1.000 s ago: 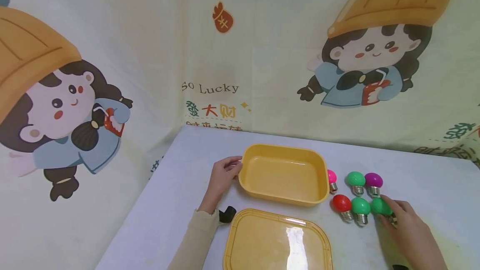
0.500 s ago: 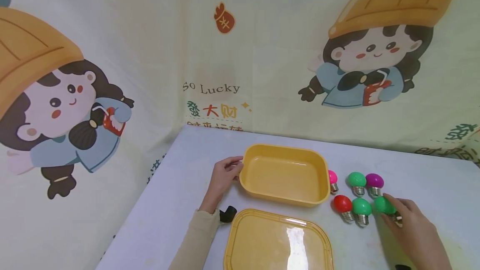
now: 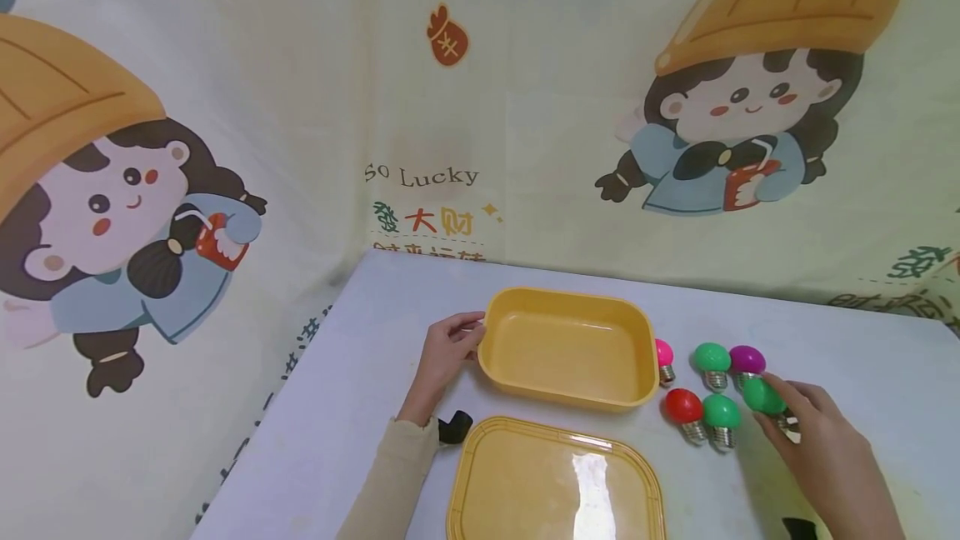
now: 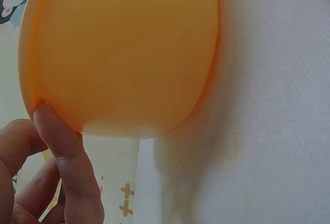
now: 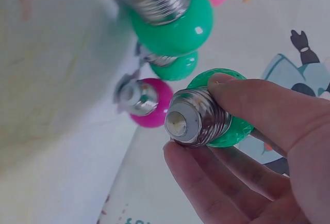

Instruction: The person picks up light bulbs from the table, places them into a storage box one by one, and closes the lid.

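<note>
My left hand [image 3: 444, 357] holds the left end of a yellow plastic box [image 3: 566, 394] by its rim. In the left wrist view the thumb presses on the box's outer wall [image 4: 129, 53]. My right hand [image 3: 828, 444] pinches a green light bulb [image 3: 761, 396] between thumb and fingers. From the right wrist, the silver screw base [image 5: 198, 118] of that bulb faces the camera, raised off the table. Close by lie a purple bulb [image 3: 747, 359], a second green bulb [image 3: 712, 357], a third green bulb [image 3: 722, 412], a red bulb [image 3: 683, 406] and a pink bulb [image 3: 663, 354].
A yellow lid [image 3: 540, 482] lies flat in front of the box. The white table [image 3: 337, 407] meets a patterned cloth backdrop [image 3: 547, 148] at the back and left. Right of the box, the loose bulbs sit close together; the pink one is partly hidden by the box.
My right hand has lifted the green bulb and shifted it slightly away from me, towards the purple bulb. My left hand and the yellow box have stayed in place.
</note>
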`<state>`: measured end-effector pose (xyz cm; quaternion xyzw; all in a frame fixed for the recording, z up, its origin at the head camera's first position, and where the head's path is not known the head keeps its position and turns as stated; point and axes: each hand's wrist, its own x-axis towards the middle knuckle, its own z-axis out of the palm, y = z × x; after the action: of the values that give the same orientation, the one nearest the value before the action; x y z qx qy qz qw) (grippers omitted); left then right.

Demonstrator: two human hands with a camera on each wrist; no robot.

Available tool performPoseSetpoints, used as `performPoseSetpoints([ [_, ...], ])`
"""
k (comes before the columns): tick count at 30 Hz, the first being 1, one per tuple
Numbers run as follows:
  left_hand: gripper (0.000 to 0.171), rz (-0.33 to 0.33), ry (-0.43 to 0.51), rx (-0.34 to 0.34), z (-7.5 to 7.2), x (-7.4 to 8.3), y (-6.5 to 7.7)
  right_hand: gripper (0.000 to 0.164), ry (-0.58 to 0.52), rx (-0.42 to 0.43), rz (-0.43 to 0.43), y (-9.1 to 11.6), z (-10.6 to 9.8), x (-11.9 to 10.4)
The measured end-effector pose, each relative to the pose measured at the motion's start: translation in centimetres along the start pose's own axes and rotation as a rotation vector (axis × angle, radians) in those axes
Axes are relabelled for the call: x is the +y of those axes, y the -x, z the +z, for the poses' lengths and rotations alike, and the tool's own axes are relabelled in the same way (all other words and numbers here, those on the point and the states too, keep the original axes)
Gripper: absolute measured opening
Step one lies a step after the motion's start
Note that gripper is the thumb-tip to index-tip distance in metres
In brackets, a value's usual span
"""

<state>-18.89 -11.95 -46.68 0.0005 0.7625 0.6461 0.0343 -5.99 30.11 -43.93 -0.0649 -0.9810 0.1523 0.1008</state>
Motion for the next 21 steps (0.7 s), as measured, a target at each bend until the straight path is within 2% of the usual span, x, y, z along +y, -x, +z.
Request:
performPoseSetpoints([
  [4, 0.03, 0.004, -0.005, -0.002, 0.0, -0.1, 0.0, 0.065, -0.016, -0.002, 0.005, 0.0, -0.2, -0.8],
  [21, 0.029, 0.011, 0.01, -0.002, -0.1, -0.1, 0.0, 0.064, -0.096, 0.024, -0.072, 0.0, 0.2, -3.8],
])
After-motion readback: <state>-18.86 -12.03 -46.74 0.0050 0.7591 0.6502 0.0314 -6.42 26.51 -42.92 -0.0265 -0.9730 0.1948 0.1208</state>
